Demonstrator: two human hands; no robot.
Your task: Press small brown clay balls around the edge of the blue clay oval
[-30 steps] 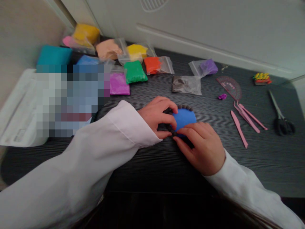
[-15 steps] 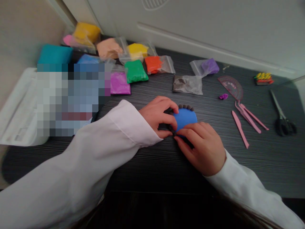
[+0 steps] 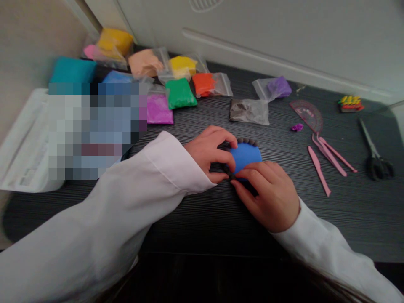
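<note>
A flat, rounded piece of blue clay (image 3: 246, 156) lies on the dark table between my hands. Small dark clay balls (image 3: 247, 141) line its top and left edge. My left hand (image 3: 211, 150) curls round the left side, its fingertips resting on the blue clay and the dark rim. From the lower right, my right hand (image 3: 272, 194) pinches a small dark clay ball (image 3: 231, 176) against the bottom left of the edge; its fingers cover part of that ball and the lower edge of the blue clay.
Bags of coloured clay, among them a green bag (image 3: 180, 93) and a dark grey-brown bag (image 3: 248, 111), lie along the back. To the right are a protractor (image 3: 307, 114), pink tools (image 3: 319, 170) and scissors (image 3: 377, 158). A white container (image 3: 28, 143) stands at left beside a blurred-out patch.
Both hands keep almost the same hold on the blue clay and its dark edge. The whole view has shifted very slightly; nothing else visibly differs.
</note>
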